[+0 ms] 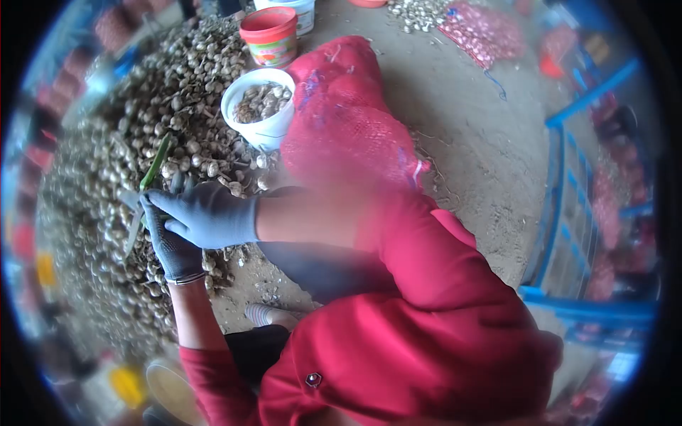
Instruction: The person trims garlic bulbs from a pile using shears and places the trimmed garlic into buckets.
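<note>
My gloved hands meet at the left over a heap of garlic bulbs (92, 234). Between their fingertips is a green-handled cutting tool (155, 162), seemingly shears spread apart, with metal blades to the left and below. My left hand (170, 245) comes up from below, fingers closed at the tool's joint. Reaching in from the right, my right hand (209, 213) has its fingers closed at the same spot, touching the left fingertips. The overlap hides exactly how each hand grips it. A white bucket (261, 133) holding garlic stands beyond the right hand.
Full red mesh sacks (348, 131) lie right of the white bucket. A red bucket (268, 35) stands behind it. Another mesh sack (483, 32) and loose garlic (415, 13) are at the far right. A blue metal frame (554, 206) stands on the right side.
</note>
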Demonstrator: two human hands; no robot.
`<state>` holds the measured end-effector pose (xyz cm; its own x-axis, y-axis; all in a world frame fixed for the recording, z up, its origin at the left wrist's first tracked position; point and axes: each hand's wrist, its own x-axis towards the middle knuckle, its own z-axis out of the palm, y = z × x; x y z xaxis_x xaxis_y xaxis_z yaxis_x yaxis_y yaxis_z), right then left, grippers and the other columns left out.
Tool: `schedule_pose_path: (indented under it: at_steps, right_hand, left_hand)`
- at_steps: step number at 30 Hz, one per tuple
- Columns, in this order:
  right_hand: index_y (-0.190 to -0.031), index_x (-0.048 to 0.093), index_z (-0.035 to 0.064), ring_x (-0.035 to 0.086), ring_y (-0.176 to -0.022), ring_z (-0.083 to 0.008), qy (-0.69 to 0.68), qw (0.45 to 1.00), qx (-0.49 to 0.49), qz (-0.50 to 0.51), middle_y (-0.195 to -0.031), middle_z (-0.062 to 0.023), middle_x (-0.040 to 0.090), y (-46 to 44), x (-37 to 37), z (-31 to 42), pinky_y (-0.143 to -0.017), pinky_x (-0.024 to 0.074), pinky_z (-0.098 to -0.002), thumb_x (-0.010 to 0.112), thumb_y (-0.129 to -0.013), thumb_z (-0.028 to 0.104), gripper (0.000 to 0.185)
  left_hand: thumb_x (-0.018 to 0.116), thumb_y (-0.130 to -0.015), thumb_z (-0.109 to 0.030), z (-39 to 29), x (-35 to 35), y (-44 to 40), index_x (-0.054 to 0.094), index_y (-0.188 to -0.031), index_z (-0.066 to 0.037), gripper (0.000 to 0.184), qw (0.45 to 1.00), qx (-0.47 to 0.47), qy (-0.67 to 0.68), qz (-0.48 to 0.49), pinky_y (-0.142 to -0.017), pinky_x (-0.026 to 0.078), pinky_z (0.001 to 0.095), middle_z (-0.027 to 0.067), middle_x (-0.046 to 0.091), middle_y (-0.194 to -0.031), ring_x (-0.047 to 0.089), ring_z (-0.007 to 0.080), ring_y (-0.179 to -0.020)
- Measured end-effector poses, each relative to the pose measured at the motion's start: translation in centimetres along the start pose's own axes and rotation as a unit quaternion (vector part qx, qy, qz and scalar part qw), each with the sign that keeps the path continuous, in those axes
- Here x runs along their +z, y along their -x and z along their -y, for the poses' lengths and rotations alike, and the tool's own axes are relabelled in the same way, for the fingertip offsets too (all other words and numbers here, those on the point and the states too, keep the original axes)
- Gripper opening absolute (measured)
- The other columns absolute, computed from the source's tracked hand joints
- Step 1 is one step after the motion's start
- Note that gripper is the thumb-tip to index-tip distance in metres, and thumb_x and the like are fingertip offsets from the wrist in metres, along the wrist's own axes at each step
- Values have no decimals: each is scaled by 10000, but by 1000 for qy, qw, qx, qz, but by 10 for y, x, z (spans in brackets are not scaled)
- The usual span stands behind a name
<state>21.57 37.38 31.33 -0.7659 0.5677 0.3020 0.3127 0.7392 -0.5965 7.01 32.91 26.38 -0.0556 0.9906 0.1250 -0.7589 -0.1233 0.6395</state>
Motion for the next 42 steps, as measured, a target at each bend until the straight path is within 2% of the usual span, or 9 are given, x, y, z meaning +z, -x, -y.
schedule_pose_path:
  at_steps: [4,5,8,13,19,24,37,40,42]
  right_hand:
    - [-1382,414,141,657,-933,-312,-210,975,-37,63,-1095,-142,662,23,-30,-30,-844,494,-379,667,-829,449,682]
    - [-1348,452,158,649,-964,-322,-138,989,-30,-40,-1100,-168,654,36,-30,-51,-853,491,-388,709,-783,454,687]
    - [-1178,545,192,543,-984,-299,337,911,238,-3,-1041,-121,553,93,-63,-148,-784,409,-499,814,-539,463,745]
    - [-1303,422,88,495,-1163,-300,112,805,536,-227,-1278,-135,488,247,-31,-365,-928,424,-435,803,-608,332,830]
    - [-1070,646,5,592,-967,-233,-220,621,550,-514,-1040,-131,652,214,-1,-490,-857,460,-373,586,-760,100,330]
    - [-931,642,-67,649,-860,-412,145,731,367,-557,-897,-260,665,87,-173,-444,-730,516,-448,587,-762,262,374]
    - [-1166,566,-79,633,-942,-317,155,717,657,-174,-1066,-216,656,181,-34,-512,-821,493,-394,541,-921,292,446]
    - [-826,675,-22,657,-790,-402,301,895,192,269,-840,-219,679,267,-39,-618,-730,524,-438,572,-884,384,422]
    - [-856,677,-37,649,-832,-420,219,871,417,137,-849,-249,666,217,-89,-493,-744,514,-468,632,-834,393,432]
  left_hand:
    - [491,-965,-224,10,15,12,553,-1164,-49,272,861,145,-476,-111,-931,486,404,80,637,-1025,632,232,-969]
    - [545,-919,-162,-8,4,10,560,-1152,-37,265,979,21,-74,-188,-937,493,441,73,642,-912,649,250,-919]
    - [525,-905,-96,-38,-36,33,590,-1101,-25,218,983,22,-138,-121,-984,477,482,76,651,-851,667,267,-918]
    - [524,-925,-113,-75,-54,72,620,-984,8,166,950,38,-165,-262,-816,597,395,137,687,-811,698,259,-784]
    - [529,-917,-110,-77,-86,105,577,-1124,-3,238,922,26,-159,-352,-921,518,449,70,617,-795,617,200,-775]
    - [542,-918,-153,-68,-116,117,603,-1050,-29,191,909,34,-174,-378,-926,504,466,84,643,-827,636,234,-814]
    - [569,-857,-163,-43,-69,91,526,-1246,-12,419,851,-151,-342,-368,-453,483,257,-10,480,-642,466,101,-442]
    - [586,-870,-196,-44,-87,106,604,-1161,-53,324,881,-189,-308,-305,-436,398,218,-8,614,-784,538,61,-535]
    - [594,-861,-168,-55,-81,109,618,-1123,-28,299,907,-199,-282,-242,-470,422,227,4,632,-841,561,65,-594]
